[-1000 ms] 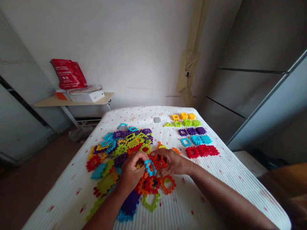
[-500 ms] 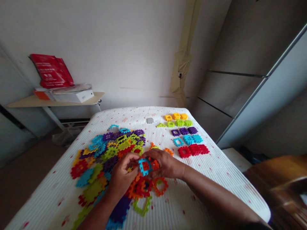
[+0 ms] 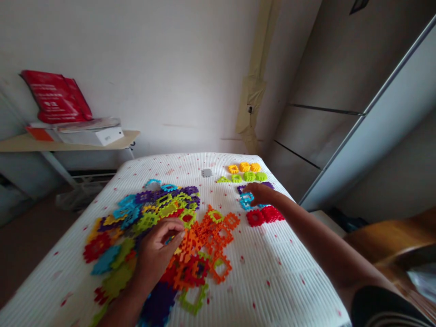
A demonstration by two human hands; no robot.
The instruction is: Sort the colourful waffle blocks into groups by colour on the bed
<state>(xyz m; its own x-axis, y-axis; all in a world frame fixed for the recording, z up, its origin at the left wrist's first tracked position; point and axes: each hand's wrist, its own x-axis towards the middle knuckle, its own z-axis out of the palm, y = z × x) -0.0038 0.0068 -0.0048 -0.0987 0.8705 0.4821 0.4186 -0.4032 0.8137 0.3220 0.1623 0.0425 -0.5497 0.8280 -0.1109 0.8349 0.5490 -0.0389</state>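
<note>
- While the left hand (image 3: 158,247) rests on the mixed pile of plastic pieces (image 3: 143,213), its fingers are loosely curled, with thumb and forefinger close together beside the orange pieces (image 3: 213,231); whether they pinch one cannot be told.
- Stretched out across the white spotted cover (image 3: 272,272), the right hand (image 3: 260,194) lies palm down over the sorted rows, fingertips on a blue frame piece (image 3: 245,200); whether it grips that piece is not clear.
- That blue frame piece lies in the blue row, between the purple pieces (image 3: 268,185) behind and the red pieces (image 3: 264,215) in front.
- Farther back sit green pieces (image 3: 250,176) and yellow pieces (image 3: 244,167), with a single grey piece (image 3: 206,173) to their left.
- Against the wall, a shelf (image 3: 68,145) carries a red bag (image 3: 54,96) and a white box (image 3: 91,135).
</note>
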